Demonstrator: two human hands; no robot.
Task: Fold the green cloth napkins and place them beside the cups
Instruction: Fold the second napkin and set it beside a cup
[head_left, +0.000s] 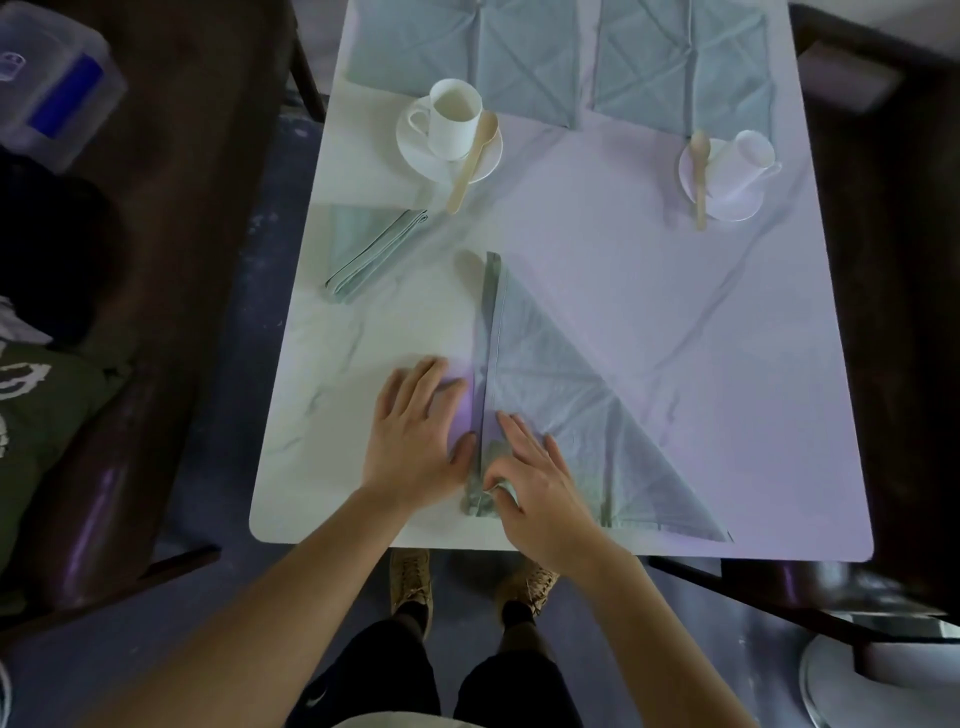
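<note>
At the near edge of the white, wrinkled desk (675, 291) lies a pale green napkin (561, 395), soft creased cloth folded into a triangle, its straight left side turned over into a narrow hemmed band. The left hand (415, 421) lies flat on the desk with straight fingers, thumb touching that band, while the right hand (545, 483) rests on the cloth and pinches the band's bunched lower end. A folded napkin (371, 249), a slim layered strip, lies near the glossy white cup (454, 117).
</note>
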